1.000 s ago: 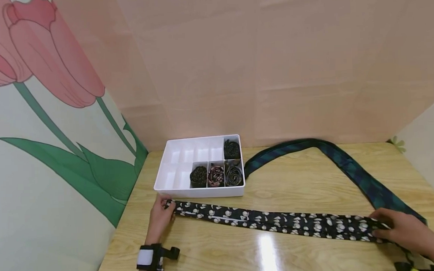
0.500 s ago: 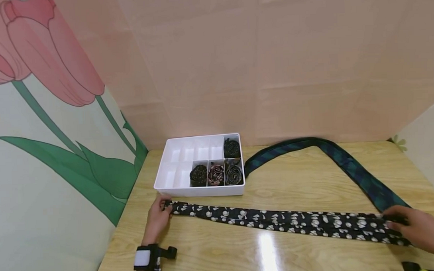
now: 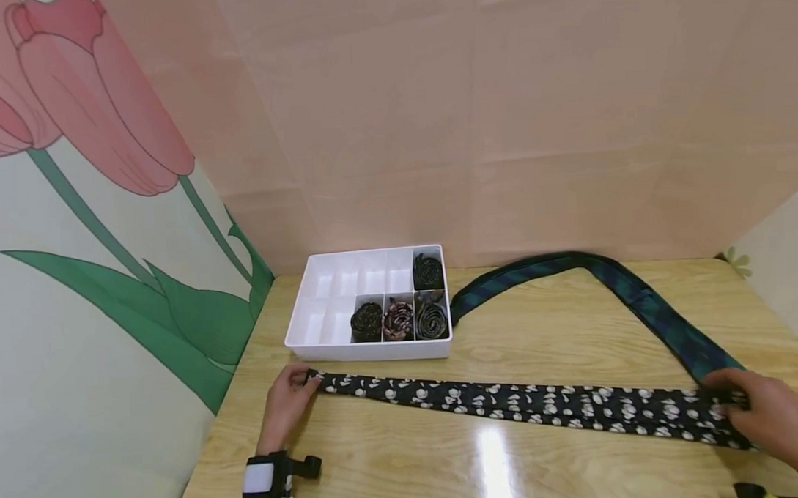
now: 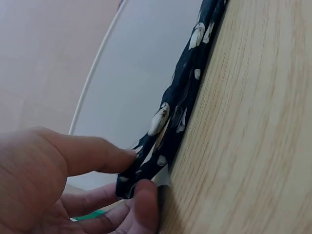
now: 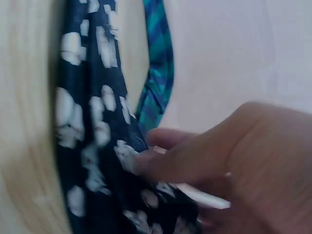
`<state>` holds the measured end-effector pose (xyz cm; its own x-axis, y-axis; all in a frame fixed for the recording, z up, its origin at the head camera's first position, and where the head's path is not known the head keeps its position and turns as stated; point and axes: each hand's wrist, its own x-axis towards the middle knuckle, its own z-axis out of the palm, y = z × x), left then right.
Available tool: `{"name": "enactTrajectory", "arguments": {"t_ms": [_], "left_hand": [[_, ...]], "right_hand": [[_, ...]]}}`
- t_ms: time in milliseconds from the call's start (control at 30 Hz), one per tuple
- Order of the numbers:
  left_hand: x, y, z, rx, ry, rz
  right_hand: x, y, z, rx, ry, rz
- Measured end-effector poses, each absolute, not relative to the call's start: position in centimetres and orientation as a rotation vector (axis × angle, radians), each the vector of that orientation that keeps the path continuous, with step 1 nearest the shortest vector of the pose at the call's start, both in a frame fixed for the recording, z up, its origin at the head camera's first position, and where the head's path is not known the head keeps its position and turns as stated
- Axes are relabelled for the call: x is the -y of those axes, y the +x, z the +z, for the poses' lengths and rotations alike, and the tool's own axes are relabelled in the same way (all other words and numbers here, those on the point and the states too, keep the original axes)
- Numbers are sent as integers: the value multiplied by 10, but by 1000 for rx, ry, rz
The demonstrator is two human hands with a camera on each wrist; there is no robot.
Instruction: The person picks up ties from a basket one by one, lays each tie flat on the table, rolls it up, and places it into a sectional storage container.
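Spotted tie point(image 3: 516, 402): high head view, wrist close-ups

Head: you get even brightness, glare point(image 3: 494, 467) on the table point(image 3: 591, 473), lower centre | right wrist: your right hand point(image 5: 234, 168) blurs, lower right | left wrist: shadow point(image 4: 171, 207), bottom centre

Cloth, glossy wood
The long black-and-white cloth tie point(image 3: 510, 401) is creased; light is reflected by the pale flat wood-grained tabletop point(image 3: 413, 461).

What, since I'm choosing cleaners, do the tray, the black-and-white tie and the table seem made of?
Tray: probably plastic, smooth and white, with thin, even walls.
Tie: soft fabric, judging by its creases and folds; its sheen is unclear.
Table: wood or wood-look laminate, showing grain, with a glossy finish reflecting a bright streak.
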<state>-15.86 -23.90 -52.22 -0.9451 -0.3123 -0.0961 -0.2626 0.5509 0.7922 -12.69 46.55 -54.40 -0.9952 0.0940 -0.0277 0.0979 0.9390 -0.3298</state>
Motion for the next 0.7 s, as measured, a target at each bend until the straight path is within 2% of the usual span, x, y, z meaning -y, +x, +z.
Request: {"name": "enactTrajectory", "arguments": {"t_ms": [133,400,700], "left_hand": [[237,-161,-523,2740,508,-1353],[229,-166,-522,2761,483,-1232],[214,-158,-513,2783,444,-972]], "right_hand": [[-450,-131,-547,-3361,6,-570],[-382,-145,-542,-3422,-375,-838],[-278,-148,-521,-3061,-636,-817]]}}
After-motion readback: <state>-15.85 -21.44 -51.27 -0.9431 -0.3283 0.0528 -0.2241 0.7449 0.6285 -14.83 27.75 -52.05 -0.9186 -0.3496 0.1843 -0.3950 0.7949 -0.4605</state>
